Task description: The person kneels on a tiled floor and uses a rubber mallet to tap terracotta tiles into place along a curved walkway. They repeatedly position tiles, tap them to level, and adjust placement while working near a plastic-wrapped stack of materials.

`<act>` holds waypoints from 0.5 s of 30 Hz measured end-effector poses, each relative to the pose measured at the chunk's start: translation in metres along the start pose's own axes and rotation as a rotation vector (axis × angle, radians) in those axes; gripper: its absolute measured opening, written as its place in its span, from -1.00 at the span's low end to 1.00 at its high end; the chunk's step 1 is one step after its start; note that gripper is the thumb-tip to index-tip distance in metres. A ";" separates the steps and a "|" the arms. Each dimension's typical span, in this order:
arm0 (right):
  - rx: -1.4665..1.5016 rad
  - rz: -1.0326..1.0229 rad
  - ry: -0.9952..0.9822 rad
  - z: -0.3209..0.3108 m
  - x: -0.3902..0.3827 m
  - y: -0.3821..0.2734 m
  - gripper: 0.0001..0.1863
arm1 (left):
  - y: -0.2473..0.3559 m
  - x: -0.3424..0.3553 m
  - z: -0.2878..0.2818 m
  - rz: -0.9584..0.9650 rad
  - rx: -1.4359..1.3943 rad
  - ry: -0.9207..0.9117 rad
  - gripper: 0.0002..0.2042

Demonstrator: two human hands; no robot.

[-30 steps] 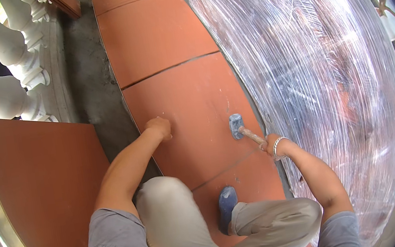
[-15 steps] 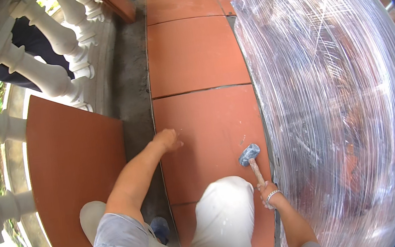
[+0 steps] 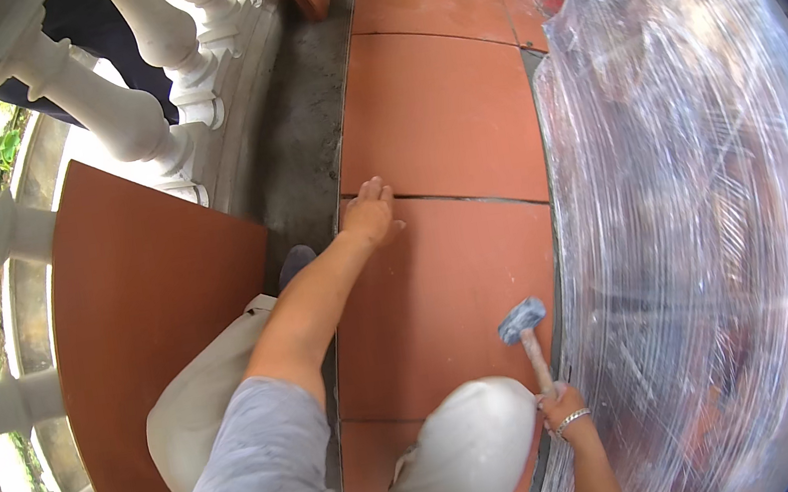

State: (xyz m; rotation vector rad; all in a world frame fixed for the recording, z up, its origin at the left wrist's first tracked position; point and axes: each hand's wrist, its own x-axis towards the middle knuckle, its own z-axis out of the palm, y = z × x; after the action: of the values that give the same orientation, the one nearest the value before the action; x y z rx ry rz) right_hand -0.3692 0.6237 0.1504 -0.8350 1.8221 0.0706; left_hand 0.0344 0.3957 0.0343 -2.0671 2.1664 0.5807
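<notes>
orange-red tiles point(image 3: 462, 302), blue-grey mallet head point(image 3: 522, 320)

The grey cement floor point(image 3: 302, 108) bears a row of large orange-red tiles point(image 3: 442, 123), the far ones smudged pale.

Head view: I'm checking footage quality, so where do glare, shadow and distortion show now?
In the head view, glare streaks the crumpled clear plastic wrapping; in the head view, soft shadow darkens the large terracotta-coloured floor tile beside the bare left hand; in the head view, the flat red-brown rectangular panel has a bowed outer edge, and gaps between the white turned balusters are washed out.
</notes>
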 end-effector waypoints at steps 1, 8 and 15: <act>0.008 -0.044 0.056 -0.004 0.002 -0.019 -0.79 | 0.002 0.012 0.010 0.005 0.012 0.005 -0.16; 0.250 -0.599 0.247 -0.024 0.069 -0.172 -0.64 | -0.006 0.077 0.048 -0.023 -0.094 0.090 -0.08; 0.487 -0.727 0.475 -0.012 0.184 -0.360 -0.39 | -0.013 0.083 0.079 -0.052 -0.209 0.178 -0.17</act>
State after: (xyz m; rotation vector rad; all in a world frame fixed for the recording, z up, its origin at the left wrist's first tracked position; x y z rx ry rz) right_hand -0.2061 0.2551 0.1190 -1.1603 1.7277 -1.0683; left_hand 0.0255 0.3428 -0.0679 -2.3593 2.2216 0.6677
